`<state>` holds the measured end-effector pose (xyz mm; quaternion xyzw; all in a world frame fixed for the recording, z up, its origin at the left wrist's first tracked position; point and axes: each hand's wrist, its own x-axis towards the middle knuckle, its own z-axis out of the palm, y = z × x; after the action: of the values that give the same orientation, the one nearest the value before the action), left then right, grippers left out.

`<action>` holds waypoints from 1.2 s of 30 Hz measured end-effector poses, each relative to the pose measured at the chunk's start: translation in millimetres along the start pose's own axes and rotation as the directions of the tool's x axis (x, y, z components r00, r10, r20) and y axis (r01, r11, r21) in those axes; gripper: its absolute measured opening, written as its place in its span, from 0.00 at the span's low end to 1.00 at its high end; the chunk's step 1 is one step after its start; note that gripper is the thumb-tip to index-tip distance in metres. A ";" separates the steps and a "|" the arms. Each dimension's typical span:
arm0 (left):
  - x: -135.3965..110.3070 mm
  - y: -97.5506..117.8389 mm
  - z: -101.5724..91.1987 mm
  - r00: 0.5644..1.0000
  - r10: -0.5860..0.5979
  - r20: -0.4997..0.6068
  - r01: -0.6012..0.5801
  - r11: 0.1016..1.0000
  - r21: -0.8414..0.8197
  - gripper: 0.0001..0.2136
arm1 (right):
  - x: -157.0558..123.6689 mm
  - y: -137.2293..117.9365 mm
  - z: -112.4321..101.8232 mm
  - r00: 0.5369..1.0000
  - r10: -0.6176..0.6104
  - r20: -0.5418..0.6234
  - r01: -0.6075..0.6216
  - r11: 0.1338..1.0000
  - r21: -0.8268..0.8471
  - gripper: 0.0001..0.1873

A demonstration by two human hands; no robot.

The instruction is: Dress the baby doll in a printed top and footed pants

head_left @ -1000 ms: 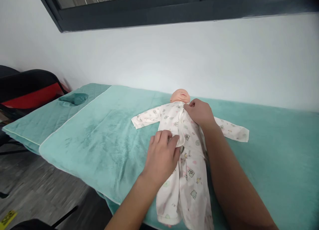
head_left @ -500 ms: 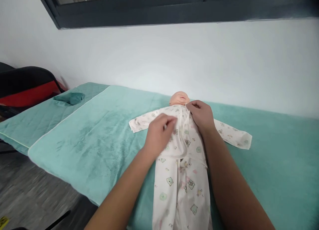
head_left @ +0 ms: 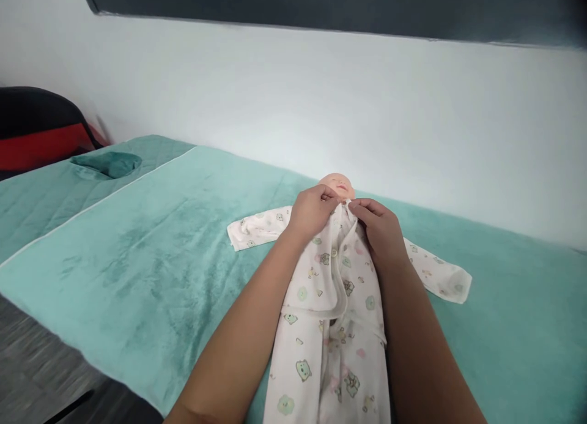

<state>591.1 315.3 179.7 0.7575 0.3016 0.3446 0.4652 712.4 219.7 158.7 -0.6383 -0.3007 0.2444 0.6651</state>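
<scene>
both hands meet at the collar of the sleepsuit [head_left: 330,301], just below the doll's head [head_left: 338,185]. the left hand [head_left: 312,213] pinches one edge of the neck opening and the right hand [head_left: 378,228] pinches the other, fingers [head_left: 362,208] clenched on the cloth and almost touching across the front placket. the sleepsuit lies flat on the teal towel [head_left: 151,246], its sleeves spread out to either side of the fingers and its legs running back between the forearms. this looks like the closing of the top fastening at the neck. below the fingers the placket gapes, so the next move seems to call for sliding both pinches down the two edges, keeping them lined up.
</scene>
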 end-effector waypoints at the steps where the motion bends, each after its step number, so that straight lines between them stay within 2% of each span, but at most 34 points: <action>1: -0.3 2.0 -0.6 1.000 0.005 0.012 -0.005 0.999 -0.036 0.07 | -0.4 0.6 -0.2 1.000 -0.002 0.006 0.002 0.999 0.038 0.09; 4: -0.1 6.7 -1.0 0.998 0.038 0.040 -0.035 0.997 -0.076 0.07 | -0.8 2.4 -0.7 0.999 -0.027 0.033 0.023 0.992 0.123 0.10; 10: 0.0 4.4 -0.2 0.996 0.047 0.081 -0.041 0.997 -0.068 0.07 | 0.4 4.1 -0.5 0.998 -0.066 0.017 0.063 0.991 0.119 0.09; 17: 0.6 0.5 0.5 0.997 0.017 0.082 -0.005 0.990 -0.142 0.06 | -0.3 -1.4 0.6 0.996 -0.085 -0.001 0.085 0.995 -0.055 0.09; 29: 0.2 -2.0 0.7 0.994 -0.056 0.089 0.077 0.966 -0.247 0.08 | -3.5 -5.9 2.1 0.995 -0.100 -0.013 0.098 0.989 -0.115 0.07; 36: 0.1 -3.4 -1.1 0.992 0.053 0.114 -0.037 0.989 -0.143 0.11 | -6.5 -7.9 0.9 0.981 -0.180 0.075 0.193 0.955 -0.227 0.08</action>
<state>589.8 317.2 177.0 0.7485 0.2317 0.3303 0.5263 706.7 215.2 166.1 -0.6740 -0.4041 0.1605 0.5972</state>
